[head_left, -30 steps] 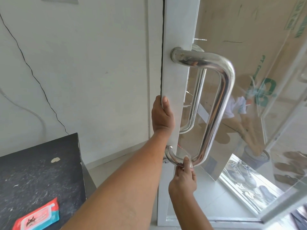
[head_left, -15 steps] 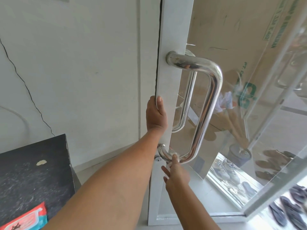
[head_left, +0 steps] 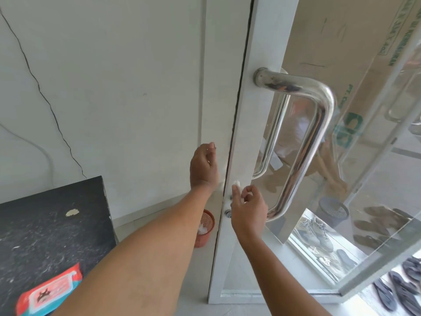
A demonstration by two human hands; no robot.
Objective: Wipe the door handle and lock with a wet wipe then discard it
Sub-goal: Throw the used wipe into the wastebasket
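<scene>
A curved steel door handle [head_left: 314,142] is fixed to the white frame of a glass door [head_left: 257,124]. A small round lock [head_left: 228,213] sits on the frame below it. My right hand [head_left: 247,207] hovers in front of the frame just left of the handle's lower end and pinches a small white wet wipe [head_left: 237,183] between its fingertips. My left hand [head_left: 204,166] hangs in the air left of the door's edge, fingers loosely curled, holding nothing. A small red mesh bin [head_left: 205,229] with white wipes inside stands on the floor by the door.
A black table [head_left: 52,226] at lower left carries a red wet-wipe pack [head_left: 49,290]. The cracked white wall [head_left: 102,87] fills the left. Through the glass lie shoes [head_left: 316,233], sandals and a grey bin [head_left: 333,212].
My left hand has let go of the door's edge and moved left. My right hand has come off the handle's lower bend and risen a little, with the wipe in its fingertips.
</scene>
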